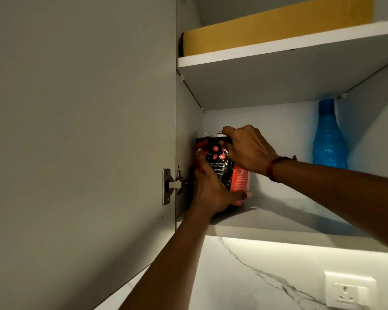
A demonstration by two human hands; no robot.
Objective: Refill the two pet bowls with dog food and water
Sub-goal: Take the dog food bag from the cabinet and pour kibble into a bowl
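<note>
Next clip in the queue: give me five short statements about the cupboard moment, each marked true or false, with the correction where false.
1. Both hands are on the dog food bag. True: the left hand grips its lower part, the right hand its top.
2. The blue bottle lies on its side. False: it stands upright at the back right of the lower shelf.
3. The bag is on the top shelf. False: it is at the left end of the lower shelf; the upper shelf holds a yellow box.
4. The cupboard door is open. True: it is swung out to the left, hinge exposed.
5. A pet bowl sits beside the bottle. False: no bowl is in view.
</note>
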